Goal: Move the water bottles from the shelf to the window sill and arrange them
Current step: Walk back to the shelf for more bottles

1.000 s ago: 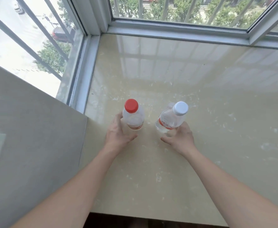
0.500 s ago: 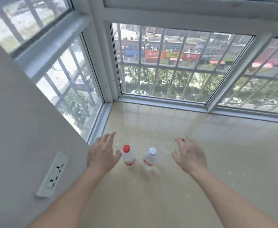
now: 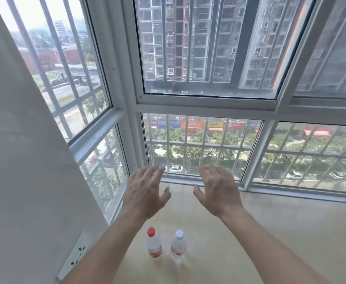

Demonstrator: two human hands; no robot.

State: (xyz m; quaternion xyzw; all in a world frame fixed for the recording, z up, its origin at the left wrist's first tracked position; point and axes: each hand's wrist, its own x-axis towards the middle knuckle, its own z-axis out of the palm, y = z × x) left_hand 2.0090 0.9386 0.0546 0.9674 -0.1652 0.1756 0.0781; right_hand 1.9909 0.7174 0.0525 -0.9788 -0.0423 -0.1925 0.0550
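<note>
On sill (image 3: 270,232), low in my view, red-cap bottle (image 3: 154,243) & white-cap bottle (image 3: 178,245) upright, not touching. L hand (image 3: 145,193), R hand (image 3: 219,193) hover beyond, fingers (image 3: 157,173) spread, holding nothing; tips blurred, labels (image 3: 155,253) unreadable.

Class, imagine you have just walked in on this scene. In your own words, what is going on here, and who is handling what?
A person faces a window sill in a bay of barred windows. Two water bottles stand upright side by side on it: the red-capped bottle on the left, the white-capped bottle on the right. The left hand and right hand hover above the sill with fingers spread, holding nothing and touching neither bottle.
</note>
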